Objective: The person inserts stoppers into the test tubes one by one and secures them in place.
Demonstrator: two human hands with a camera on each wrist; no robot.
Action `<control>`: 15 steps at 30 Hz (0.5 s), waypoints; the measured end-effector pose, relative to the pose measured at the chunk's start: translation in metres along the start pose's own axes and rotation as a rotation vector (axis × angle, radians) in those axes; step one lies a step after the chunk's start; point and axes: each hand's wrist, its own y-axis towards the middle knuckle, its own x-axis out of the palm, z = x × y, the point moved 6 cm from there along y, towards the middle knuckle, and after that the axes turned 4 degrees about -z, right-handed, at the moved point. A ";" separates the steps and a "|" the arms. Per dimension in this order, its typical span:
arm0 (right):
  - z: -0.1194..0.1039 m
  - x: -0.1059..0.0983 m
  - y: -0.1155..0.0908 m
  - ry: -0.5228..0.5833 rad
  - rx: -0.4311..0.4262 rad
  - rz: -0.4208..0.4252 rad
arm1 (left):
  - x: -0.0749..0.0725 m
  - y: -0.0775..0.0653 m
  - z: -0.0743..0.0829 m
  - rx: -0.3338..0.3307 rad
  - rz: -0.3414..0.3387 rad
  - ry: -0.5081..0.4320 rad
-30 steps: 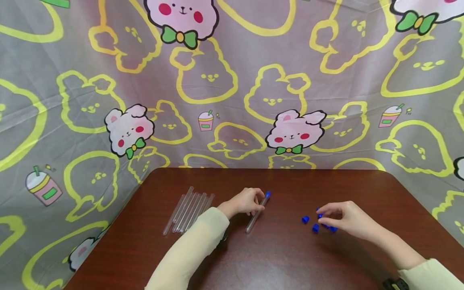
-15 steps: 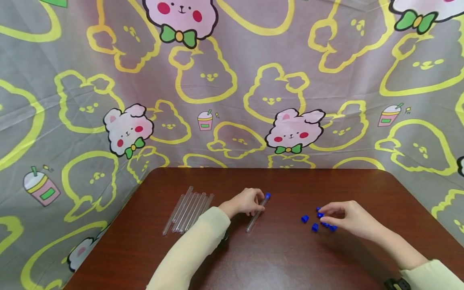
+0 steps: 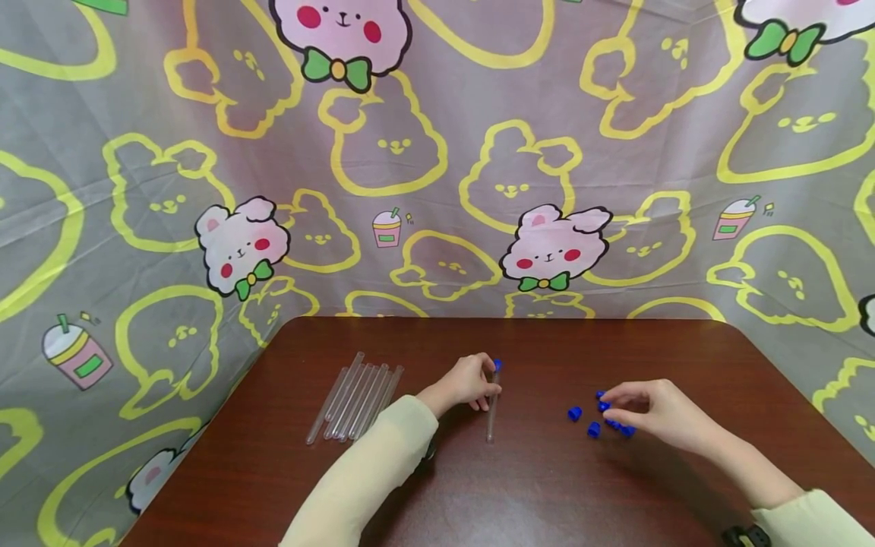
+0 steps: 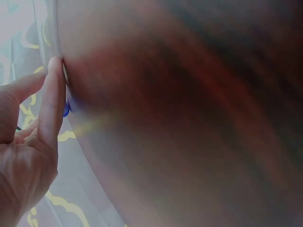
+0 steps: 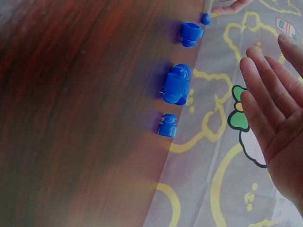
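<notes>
My left hand (image 3: pixel 472 382) pinches a clear test tube (image 3: pixel 491 418) between thumb and fingers, over the middle of the table. A blue cap (image 3: pixel 497 365) sits on the tube's far end. In the left wrist view, only a bit of blue cap (image 4: pixel 66 111) shows behind the fingers. Holding nothing, my right hand (image 3: pixel 666 416) hovers with relaxed fingers just above several loose blue caps (image 3: pixel 595 430). From the right wrist view, its fingers (image 5: pixel 267 85) are well apart from the caps (image 5: pixel 175 87), which rest on the wood.
To the left, several clear uncapped test tubes (image 3: pixel 355 403) lie side by side on the brown wooden table (image 3: pixel 519 494). Behind the table's far edge hangs a grey cartoon-print cloth (image 3: pixel 437 175), which also runs along both sides.
My left hand has turned the capped tube: its near end swung right and its cap slightly left, so it points more straight away from me. My right hand stays nearly still.
</notes>
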 end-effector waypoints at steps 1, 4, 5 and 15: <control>-0.001 0.000 0.001 -0.006 -0.017 0.001 | 0.000 0.000 0.000 -0.001 0.007 -0.003; -0.002 0.001 0.005 -0.041 -0.072 0.002 | -0.001 -0.001 0.000 -0.003 0.020 -0.007; -0.002 0.001 0.006 -0.049 -0.084 0.000 | -0.001 -0.001 0.000 -0.004 0.022 -0.008; 0.004 0.005 0.021 -0.074 -0.067 -0.078 | -0.006 -0.011 -0.002 0.016 -0.001 -0.002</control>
